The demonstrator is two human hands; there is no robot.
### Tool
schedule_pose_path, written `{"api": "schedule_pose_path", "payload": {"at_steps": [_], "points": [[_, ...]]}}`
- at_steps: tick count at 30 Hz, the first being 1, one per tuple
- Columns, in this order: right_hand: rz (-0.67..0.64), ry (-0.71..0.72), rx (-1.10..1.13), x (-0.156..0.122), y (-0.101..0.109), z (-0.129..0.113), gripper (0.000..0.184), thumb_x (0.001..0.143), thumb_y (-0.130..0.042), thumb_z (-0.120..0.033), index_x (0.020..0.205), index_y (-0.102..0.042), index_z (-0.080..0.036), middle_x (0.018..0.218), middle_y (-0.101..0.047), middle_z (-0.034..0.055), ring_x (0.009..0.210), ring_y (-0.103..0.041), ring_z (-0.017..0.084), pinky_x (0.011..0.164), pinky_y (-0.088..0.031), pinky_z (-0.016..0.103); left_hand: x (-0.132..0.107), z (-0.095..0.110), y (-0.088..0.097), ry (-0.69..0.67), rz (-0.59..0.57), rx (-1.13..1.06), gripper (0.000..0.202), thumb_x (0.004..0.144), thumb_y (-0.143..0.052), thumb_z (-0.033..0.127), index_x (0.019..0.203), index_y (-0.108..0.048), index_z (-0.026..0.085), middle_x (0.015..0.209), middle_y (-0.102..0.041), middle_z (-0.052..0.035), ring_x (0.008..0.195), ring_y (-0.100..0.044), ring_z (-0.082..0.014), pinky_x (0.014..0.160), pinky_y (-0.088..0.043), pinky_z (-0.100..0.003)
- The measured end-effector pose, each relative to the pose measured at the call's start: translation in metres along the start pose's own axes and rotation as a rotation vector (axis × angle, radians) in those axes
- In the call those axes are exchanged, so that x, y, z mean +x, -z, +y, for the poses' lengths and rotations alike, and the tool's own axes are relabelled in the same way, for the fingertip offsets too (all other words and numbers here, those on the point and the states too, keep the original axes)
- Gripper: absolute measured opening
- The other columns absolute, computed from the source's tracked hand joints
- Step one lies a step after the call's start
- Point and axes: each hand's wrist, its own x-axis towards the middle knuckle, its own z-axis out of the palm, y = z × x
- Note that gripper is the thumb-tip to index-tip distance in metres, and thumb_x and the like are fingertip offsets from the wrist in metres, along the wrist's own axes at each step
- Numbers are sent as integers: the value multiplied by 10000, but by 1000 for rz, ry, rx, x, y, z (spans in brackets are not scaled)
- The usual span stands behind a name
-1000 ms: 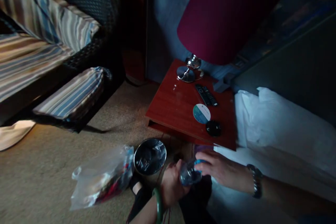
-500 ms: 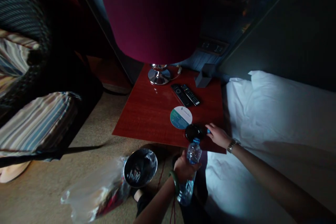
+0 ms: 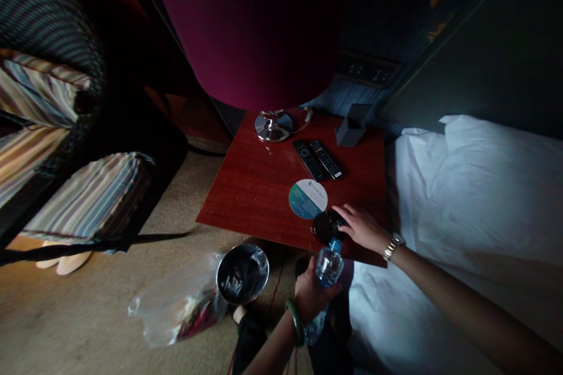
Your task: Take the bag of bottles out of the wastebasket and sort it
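Observation:
My left hand (image 3: 311,293) grips a clear plastic water bottle (image 3: 329,263) upright just below the front edge of the red wooden bedside table (image 3: 259,187). Its blue neck points up and no cap shows on it. My right hand (image 3: 359,227) rests on a small black round object (image 3: 325,225) near the table's front right corner. A round blue-and-white coaster (image 3: 308,198) lies just behind that object.
Two black remotes (image 3: 317,159), a grey box (image 3: 352,126) and a chrome lamp base (image 3: 273,126) under a big magenta shade stand at the table's back. A lined metal bin (image 3: 243,273) and plastic bag (image 3: 176,307) sit on the carpet. White bed (image 3: 461,199) right, striped chair left.
My right hand left the bottle top, reached to the table's front corner and now lies on the black round object. The bottle went from tilted to upright. The camera view shifted.

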Motion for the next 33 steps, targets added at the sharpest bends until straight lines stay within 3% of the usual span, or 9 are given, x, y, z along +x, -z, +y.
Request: {"api": "schedule_pose_path", "payload": {"at_steps": [8, 14, 16, 18, 21, 23, 26, 30, 33], "points": [[-94, 69, -231, 46, 2, -18, 228, 1063, -511, -332, 1090, -666, -167, 1067, -744, 77, 970, -696, 263, 857, -467, 390, -16, 9, 20, -247, 203, -84, 487, 707, -780, 242, 1149, -602, 143, 1079, -762, -171, 1044, -721, -379, 935, -571, -525], [70, 204, -262, 39, -5, -32, 378, 985, -667, -421, 1299, -627, -215, 1249, -660, 89, 1172, -573, 291, 964, -411, 419, -40, 8, 64, -403, 467, -230, 428, 733, -775, 254, 1115, -585, 212, 1039, -760, -76, 925, -739, -250, 822, -595, -397], [65, 233, -255, 42, -9, -39, 341, 959, -705, -418, 1230, -661, -216, 1211, -660, 84, 1164, -565, 287, 978, -399, 420, -44, 8, 81, -418, 528, -266, 448, 743, -771, 250, 1139, -566, 208, 1047, -755, -71, 922, -736, -219, 817, -588, -349], [30, 212, -240, 46, -13, -42, 177, 1006, -634, -344, 1113, -703, -222, 1137, -676, 71, 1133, -575, 277, 937, -401, 408, -47, 7, 94, -384, 554, -285, 470, 747, -784, 284, 1150, -554, 205, 1062, -747, -71, 934, -729, -211, 839, -579, -339], [13, 151, -133, 48, -17, -41, 276, 1054, -509, -239, 1250, -700, -275, 1145, -687, 55, 1108, -587, 256, 900, -407, 397, -50, 1, 107, -321, 568, -312, 536, 729, -812, 357, 1162, -539, 197, 1074, -738, -82, 950, -722, -222, 868, -571, -358], [53, 133, -39, 47, -22, -40, 333, 1046, -541, -280, 1356, -661, -301, 1181, -681, 57, 1119, -589, 257, 924, -420, 406, -53, -5, 110, -298, 578, -329, 565, 718, -813, 375, 1172, -533, 189, 1082, -739, -98, 960, -722, -232, 883, -572, -374], [140, 136, 96, 48, -33, -40, 290, 991, -636, -366, 1230, -735, -235, 1133, -679, 88, 1112, -601, 273, 964, -457, 421, -57, -14, 108, -268, 601, -334, 582, 712, -806, 382, 1182, -537, 172, 1084, -738, -121, 976, -720, -244, 907, -573, -394], [217, 87, 355, 59, -49, -38, 309, 1012, -465, -245, 985, -764, -169, 1014, -695, 111, 1010, -651, 232, 1000, -512, 400, -62, -25, 102, -223, 587, -364, 638, 724, -796, 416, 1229, -521, 139, 1122, -733, -154, 1007, -717, -254, 952, -567, -421], [243, 56, 419, 61, -55, -34, 347, 996, -390, -209, 1013, -734, -165, 1088, -712, 129, 1057, -669, 223, 1045, -528, 410, -66, -32, 98, -213, 574, -381, 626, 724, -786, 425, 1212, -521, 137, 1116, -732, -160, 1004, -717, -260, 944, -573, -438]]}}
